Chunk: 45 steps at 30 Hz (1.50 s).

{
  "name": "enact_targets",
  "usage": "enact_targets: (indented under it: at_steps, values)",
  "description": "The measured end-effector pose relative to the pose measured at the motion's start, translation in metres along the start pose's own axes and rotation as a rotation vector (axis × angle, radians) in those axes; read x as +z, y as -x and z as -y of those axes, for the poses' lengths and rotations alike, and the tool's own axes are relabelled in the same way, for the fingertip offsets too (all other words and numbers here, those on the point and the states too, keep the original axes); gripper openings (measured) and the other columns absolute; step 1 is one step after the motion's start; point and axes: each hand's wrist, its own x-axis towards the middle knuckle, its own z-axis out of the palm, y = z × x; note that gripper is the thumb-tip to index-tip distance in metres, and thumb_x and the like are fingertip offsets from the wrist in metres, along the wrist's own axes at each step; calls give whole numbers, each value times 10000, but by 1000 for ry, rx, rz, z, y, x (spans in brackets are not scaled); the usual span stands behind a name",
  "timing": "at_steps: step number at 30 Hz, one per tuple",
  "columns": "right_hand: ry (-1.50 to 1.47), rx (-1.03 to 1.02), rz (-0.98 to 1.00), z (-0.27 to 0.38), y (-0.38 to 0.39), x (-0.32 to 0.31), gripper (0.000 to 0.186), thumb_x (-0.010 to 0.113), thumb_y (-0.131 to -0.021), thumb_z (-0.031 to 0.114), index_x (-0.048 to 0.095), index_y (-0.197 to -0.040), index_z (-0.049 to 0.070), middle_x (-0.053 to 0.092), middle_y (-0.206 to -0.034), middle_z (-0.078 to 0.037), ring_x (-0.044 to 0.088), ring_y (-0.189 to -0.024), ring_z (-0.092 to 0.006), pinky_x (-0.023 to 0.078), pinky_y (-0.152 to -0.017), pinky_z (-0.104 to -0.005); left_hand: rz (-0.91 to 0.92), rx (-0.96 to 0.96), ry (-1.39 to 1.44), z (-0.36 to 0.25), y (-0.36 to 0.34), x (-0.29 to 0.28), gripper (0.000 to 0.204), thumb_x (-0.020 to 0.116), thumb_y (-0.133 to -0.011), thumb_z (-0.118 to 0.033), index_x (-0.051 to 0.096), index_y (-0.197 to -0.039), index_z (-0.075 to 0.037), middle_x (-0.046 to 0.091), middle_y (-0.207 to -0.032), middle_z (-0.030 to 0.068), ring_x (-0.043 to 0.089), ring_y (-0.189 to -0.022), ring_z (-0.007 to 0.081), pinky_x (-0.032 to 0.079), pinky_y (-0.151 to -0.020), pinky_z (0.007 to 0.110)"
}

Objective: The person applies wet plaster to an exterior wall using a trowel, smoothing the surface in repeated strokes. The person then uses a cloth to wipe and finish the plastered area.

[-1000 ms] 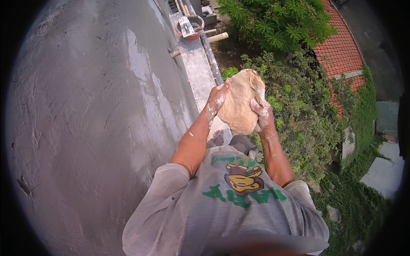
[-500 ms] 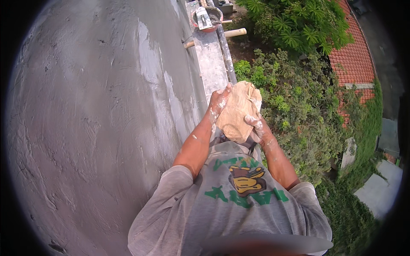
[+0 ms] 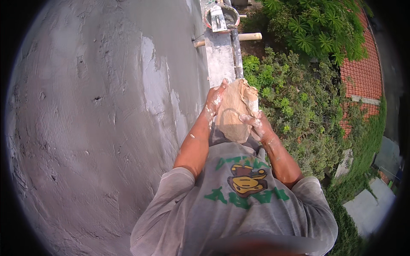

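A piece of crumpled brown paper is held between my two hands, in front of my grey shirt. My left hand grips its left edge, thumb pointing upward. Lower on the right side, my right hand clasps it with the thumb across its front. The paper's right edge is wrinkled and folded over. White, dried smears cover both hands and wrists. Most of the fingers are hidden behind the paper.
A wall of wet grey plaster fills the left. Ahead runs a narrow, splattered plank beside a wooden pole. A bucket with a trowel across it stands there. Far below on the right are shrubs and a red tiled roof.
The paper has turned slightly between my hands, and its right edge looks more folded. My view has swung a little, so the plank and bucket appear further right.
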Motion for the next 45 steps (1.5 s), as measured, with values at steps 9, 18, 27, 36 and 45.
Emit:
enact_targets:
  at_steps: [9,18,27,36,45]
  values:
    - [-23,8,-192,32,-71,-2,537,735,-851,156,509,-1314,8,620,-1213,-96,625,-1052,-224,490,-950,-385,-285,-39,-313,33,-115,-48,629,539,-922,-586,678,-885,26,669,-787,81,634,-775,185,499,-716,346]
    - [758,-290,-370,-33,-240,-41,487,643,-816,106,539,-1280,4,624,-1203,-173,587,-1108,-314,453,-947,-385,-365,-530,-1062,134,-128,-114,556,481,-924,-515,560,-1273,-89,628,-1220,176,585,-1166,350,443,-969,475]
    - [1060,-98,-167,-189,-397,5,510,640,-822,205,538,-1299,58,488,-1393,-198,444,-1296,-379,428,-1031,-459,-208,-542,-1290,247,-94,-118,531,570,-908,-361,487,-1324,-43,508,-1325,182,493,-1223,325,419,-1007,432]
    - [857,-74,212,-196,-437,10,837,793,-762,396,391,-1431,93,276,-1528,-167,333,-1384,-366,392,-1067,-469,-95,-620,-1343,258,-109,-131,528,607,-878,-365,500,-1259,-16,529,-1273,184,536,-1153,320,481,-929,433]
    - [349,-141,281,-217,-443,21,1032,816,-753,282,145,-1502,51,29,-1553,-255,91,-1447,-439,221,-1155,-520,-258,-1137,-982,229,-141,-126,618,580,-892,-401,446,-1348,-5,491,-1340,227,483,-1251,337,437,-1001,420]
